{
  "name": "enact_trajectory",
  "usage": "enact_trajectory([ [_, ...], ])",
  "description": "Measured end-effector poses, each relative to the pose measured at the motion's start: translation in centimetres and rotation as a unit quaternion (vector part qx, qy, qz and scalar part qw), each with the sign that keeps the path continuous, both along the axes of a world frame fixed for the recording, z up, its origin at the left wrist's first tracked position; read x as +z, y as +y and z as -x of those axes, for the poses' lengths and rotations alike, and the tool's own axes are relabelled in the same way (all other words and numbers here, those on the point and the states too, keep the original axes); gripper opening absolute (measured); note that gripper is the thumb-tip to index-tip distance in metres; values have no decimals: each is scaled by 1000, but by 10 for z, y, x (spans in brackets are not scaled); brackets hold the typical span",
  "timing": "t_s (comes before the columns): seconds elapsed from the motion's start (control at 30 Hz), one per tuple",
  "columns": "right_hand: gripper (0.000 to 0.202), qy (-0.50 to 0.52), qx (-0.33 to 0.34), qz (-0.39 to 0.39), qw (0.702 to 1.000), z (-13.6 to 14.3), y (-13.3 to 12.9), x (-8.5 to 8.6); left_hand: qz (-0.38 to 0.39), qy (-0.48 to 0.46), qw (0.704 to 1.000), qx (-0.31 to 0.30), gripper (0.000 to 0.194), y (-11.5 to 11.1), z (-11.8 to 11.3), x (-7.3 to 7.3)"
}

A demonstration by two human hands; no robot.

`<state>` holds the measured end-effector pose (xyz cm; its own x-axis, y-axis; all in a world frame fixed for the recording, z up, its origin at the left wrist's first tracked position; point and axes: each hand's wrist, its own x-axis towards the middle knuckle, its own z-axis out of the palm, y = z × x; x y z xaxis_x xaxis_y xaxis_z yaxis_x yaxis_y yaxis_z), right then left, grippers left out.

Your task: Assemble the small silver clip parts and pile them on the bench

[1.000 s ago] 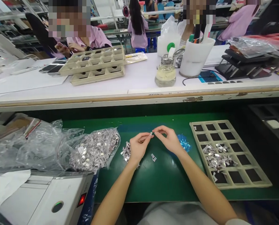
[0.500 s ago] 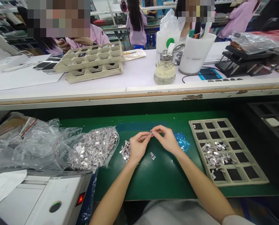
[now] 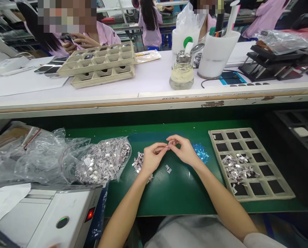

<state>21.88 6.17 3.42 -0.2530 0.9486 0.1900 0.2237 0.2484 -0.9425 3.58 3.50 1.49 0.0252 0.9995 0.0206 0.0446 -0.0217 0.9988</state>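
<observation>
My left hand (image 3: 155, 156) and my right hand (image 3: 182, 148) meet over the green mat (image 3: 179, 196), fingertips pinched together. Between them is a small silvery metal piece (image 3: 167, 146), mostly covered by the fingers. Just below lie a couple of loose small metal pieces (image 3: 168, 168). A pile of similar pieces (image 3: 138, 162) sits beside my left hand, partly hidden by it. Close to my right hand is a heap of small blue film bits (image 3: 200, 153). Farther right, a compartment tray (image 3: 280, 168) holds many of the silvery pieces.
A clear plastic bag (image 3: 104, 160) full of metal pieces lies at left, above a white box (image 3: 66, 206) with a lit red switch. A raised shelf (image 3: 104, 98) crosses behind, bearing stacked trays (image 3: 99, 60), a glass jar (image 3: 181, 72) and a pen cup (image 3: 218, 53). Co-workers sit beyond.
The camera view has shifted slightly. My right fingers have curled more around the small piece, and both hands stay together in about the same place.
</observation>
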Motion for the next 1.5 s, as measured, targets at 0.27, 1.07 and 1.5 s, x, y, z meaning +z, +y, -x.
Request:
enact_trajectory([
  [0.27,17,-166,84,49,981,-9,1,-2,-61,382,910,-153,17,7,83,35],
  [1.07,38,-421,-129,-145,886,-37,58,-51,-7,521,823,-226,3,-8,69,31],
  [1.5,29,-452,-179,-92,869,-35,48,-41,-16,470,846,-250,19,-4,75,18],
])
